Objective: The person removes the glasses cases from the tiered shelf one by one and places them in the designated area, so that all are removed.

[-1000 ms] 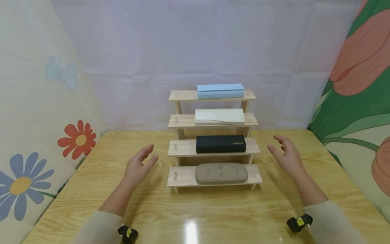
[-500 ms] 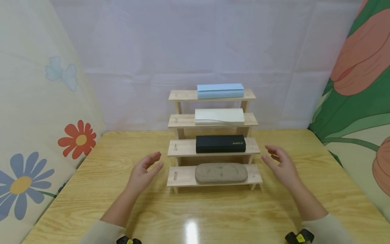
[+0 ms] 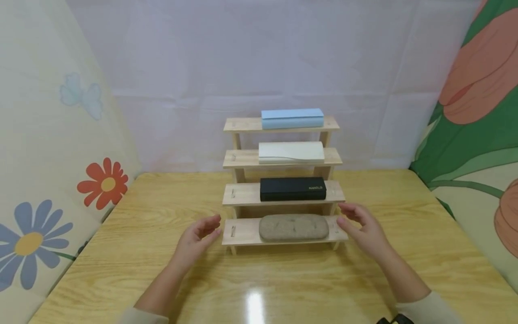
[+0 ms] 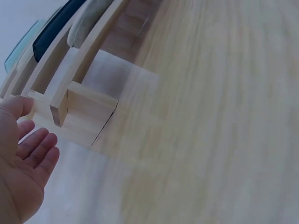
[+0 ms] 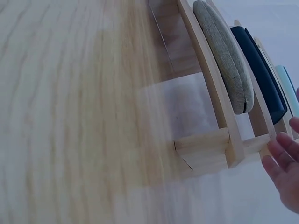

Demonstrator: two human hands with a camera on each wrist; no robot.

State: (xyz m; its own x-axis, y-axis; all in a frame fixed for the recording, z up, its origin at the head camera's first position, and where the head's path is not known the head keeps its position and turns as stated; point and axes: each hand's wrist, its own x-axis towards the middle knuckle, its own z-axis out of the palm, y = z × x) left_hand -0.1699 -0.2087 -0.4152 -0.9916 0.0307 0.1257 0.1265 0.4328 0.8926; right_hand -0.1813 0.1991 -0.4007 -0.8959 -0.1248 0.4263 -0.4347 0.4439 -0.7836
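Wooden stand (image 3: 244, 233) sat on table (image 3: 105, 279), one step each, top down: blue case (image 3: 292, 119), white case (image 3: 291, 153), black case (image 3: 292, 189), grey case (image 3: 293, 227), probably so all showed. Left hand (image 3: 195, 239) and right hand (image 3: 365, 230) flanked stand, each grip apart, nothing held.

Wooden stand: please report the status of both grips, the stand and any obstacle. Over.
Wooden stand upright, four cases on it. Left grip beside its left end, right grip at its right end. Both empty, contact unclear. No obstacle seen.

black case (image 3: 289, 190) lettering (image 3: 315, 188): illegibly small | right grip (image 5: 288, 176): cropped, right wrist view's edge
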